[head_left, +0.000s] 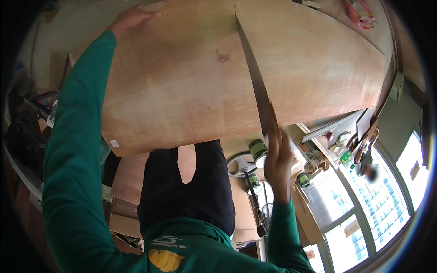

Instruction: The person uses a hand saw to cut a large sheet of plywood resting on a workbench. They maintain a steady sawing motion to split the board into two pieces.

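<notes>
A large light-brown plywood sheet point(182, 82) lies in front of me, its near edge above my thighs. My left hand point(134, 18) rests on its far left part, fingers stretched out and holding nothing. My right hand point(279, 159), slightly blurred, is closed round the wooden handle end of a handsaw point(258, 79). The long dark blade points away from me and narrows toward its far end. Beyond the tip a thin line runs on through the wood to the far edge. Right of the blade spreads more plywood point(318, 68). Whether the two parts still join under the blade, I cannot tell.
Green-and-black cans point(258, 150) and a grey wheel-shaped part point(241, 164) sit below the right side. A green-labelled plastic bottle point(347, 159) stands among clutter near the windows point(382, 195). A pink packet point(360, 13) lies at the far right. Cardboard point(125, 225) is by my legs.
</notes>
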{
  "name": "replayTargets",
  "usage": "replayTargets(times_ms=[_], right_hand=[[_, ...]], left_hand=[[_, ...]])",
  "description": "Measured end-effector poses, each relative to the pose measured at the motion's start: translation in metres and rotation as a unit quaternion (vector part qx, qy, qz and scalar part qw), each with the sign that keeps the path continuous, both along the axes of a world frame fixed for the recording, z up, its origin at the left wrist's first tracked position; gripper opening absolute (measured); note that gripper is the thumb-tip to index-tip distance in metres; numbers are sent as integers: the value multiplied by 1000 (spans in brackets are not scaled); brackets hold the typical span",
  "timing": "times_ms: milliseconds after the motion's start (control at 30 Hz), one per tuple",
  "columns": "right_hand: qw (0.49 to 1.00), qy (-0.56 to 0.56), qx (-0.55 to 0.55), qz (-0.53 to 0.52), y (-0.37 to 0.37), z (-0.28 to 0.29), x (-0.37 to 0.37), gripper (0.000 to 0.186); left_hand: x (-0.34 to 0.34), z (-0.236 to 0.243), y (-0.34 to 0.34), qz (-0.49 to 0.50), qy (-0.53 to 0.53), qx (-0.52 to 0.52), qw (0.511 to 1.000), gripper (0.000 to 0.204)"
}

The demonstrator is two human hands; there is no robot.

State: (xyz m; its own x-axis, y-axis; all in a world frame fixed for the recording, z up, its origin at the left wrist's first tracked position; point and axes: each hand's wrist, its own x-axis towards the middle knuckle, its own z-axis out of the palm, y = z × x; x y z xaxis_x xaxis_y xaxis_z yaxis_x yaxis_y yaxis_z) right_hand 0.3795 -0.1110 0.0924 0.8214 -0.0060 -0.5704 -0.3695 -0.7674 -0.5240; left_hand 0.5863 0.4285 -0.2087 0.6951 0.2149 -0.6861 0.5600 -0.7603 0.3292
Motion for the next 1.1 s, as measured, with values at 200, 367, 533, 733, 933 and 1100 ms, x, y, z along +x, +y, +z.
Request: replayTargets(times_ms=[200,367,533,733,933,1100], right_hand=[[998,-40,22,-34,3,-28,8,42],[983,-171,64,9,64,-152,134,42],[1000,-10,24,-16,16,-45,33,41],[999,-1,8,-35,-6,27,-15,40],[984,-164,69,14,65,-150,136,47],[999,29,19,-37,13,-42,30,42]], left_hand=[[7,11,-8,-32,-8,-6,999,151],[18,11,-18,-45,-20,-16,999,152],[-2,3,4,-20,-19,4,1000,126],[-1,21,-14,-38,2,-28,999,128],[16,27,-21,-34,-28,-20,999,147],[-7,13,-4,-4,-14,26,1000,118]])
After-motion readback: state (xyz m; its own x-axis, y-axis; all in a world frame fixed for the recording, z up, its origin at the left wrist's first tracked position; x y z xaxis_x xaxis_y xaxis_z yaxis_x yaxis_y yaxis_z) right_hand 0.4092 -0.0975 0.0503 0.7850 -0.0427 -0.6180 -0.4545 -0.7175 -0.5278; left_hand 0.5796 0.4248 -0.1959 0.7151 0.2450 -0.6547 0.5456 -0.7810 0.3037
